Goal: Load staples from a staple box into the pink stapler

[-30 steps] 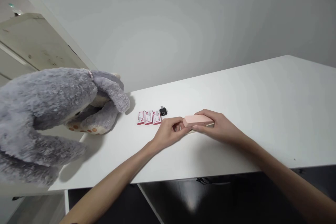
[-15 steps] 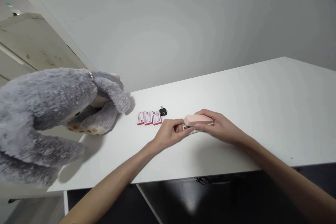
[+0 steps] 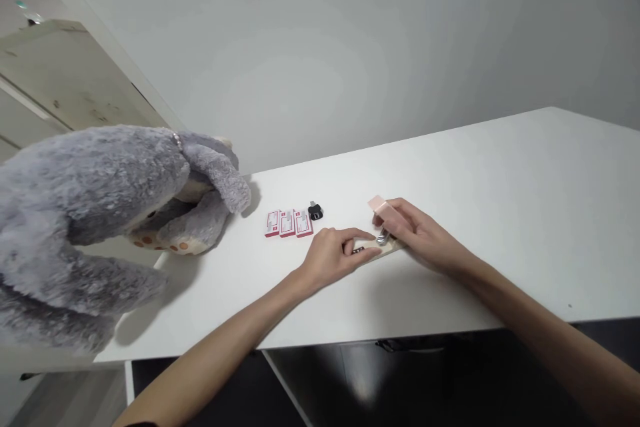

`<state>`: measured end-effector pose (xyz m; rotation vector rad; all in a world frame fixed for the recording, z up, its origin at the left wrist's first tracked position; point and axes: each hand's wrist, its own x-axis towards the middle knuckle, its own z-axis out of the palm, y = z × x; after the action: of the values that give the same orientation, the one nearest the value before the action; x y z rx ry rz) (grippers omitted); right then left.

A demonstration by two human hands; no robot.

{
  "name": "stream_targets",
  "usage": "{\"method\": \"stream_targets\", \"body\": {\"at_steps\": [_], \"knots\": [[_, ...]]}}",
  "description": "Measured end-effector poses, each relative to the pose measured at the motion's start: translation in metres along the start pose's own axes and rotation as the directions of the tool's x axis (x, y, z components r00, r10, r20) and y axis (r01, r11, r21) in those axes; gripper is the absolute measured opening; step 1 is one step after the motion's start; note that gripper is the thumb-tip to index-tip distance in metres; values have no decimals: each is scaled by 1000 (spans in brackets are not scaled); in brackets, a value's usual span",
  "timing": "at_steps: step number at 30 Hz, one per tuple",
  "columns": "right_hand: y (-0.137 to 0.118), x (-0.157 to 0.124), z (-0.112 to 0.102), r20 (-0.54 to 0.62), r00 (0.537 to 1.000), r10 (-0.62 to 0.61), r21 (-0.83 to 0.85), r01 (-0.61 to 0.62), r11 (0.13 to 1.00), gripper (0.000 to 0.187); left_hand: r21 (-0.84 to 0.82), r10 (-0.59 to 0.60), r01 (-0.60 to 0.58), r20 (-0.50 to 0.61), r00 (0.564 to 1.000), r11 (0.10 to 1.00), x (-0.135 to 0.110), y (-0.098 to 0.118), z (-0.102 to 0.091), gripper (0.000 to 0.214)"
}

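A pink stapler stands opened up on the white table, its pink top cover [image 3: 384, 208] tilted upward and its pale base [image 3: 390, 251] lying low. Between the two, a shiny metal part [image 3: 383, 237] shows. My right hand [image 3: 423, 235] is closed around the raised cover from the right. At the other end, my left hand [image 3: 327, 257] pinches the front of the base, thumb on the near side and fingers on the far side. My fingers hide parts of the base and hinge.
Three small red-and-white boxes [image 3: 287, 223] lie side by side left of the stapler. A black staple remover [image 3: 315, 211] rests just behind them. On the left, a large grey plush toy [image 3: 120, 167] leans over the white table [image 3: 480, 180]. A grey wall [image 3: 320, 67] rises behind.
My right hand has swung the stapler's pink cover up from nearly level to steeply tilted, exposing the metal part. My left hand stays on the base. The view has shifted slightly.
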<state>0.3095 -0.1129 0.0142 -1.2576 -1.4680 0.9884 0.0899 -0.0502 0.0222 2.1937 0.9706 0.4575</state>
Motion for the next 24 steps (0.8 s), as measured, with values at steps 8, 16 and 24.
{"method": "stream_targets", "body": {"at_steps": [8, 16, 24], "knots": [[15, -8, -11, -366, 928, 75, 78, -50, 996, 53, 145, 65, -63, -7, 998, 987, -1, -5, 1, 49], [23, -40, -48, -479, 868, 126, 205, -29, 978, 50, 161, 99, -95, -16, 995, 982, 0, -10, 2, 44], [19, -53, -56, -393, 918, 59, 185, 16, 983, 47, 252, 245, -257, 77, 966, 933, -2, -9, 0, 46]]}}
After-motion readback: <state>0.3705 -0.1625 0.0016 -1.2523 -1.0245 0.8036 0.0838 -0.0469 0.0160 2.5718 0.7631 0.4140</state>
